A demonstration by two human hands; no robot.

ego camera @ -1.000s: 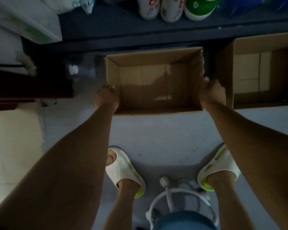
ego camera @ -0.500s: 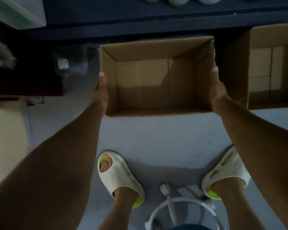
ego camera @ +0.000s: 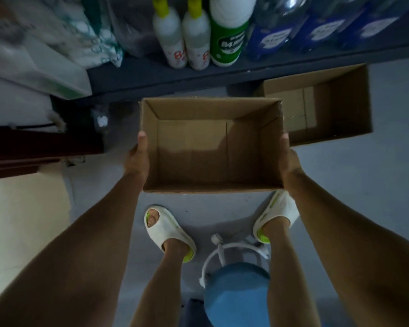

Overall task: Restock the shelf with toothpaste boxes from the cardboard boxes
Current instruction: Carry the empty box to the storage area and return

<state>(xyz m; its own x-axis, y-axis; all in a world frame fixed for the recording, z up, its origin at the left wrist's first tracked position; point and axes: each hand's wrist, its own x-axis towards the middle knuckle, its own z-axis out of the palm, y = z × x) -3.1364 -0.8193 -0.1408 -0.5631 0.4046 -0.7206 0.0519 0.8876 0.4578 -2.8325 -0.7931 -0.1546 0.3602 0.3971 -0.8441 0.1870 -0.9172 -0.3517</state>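
The grip is two-handed, left hand and right hand clasping the side walls of an empty cardboard box, now lifted off the floor, so it is seemingly finished; no toothpaste shows.

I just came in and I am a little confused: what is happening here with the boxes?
A person holds an open cardboard box between both hands, the left hand and right hand on its two sides. The box looks empty. A second open box sits on the floor by the shelf, which carries bottles.
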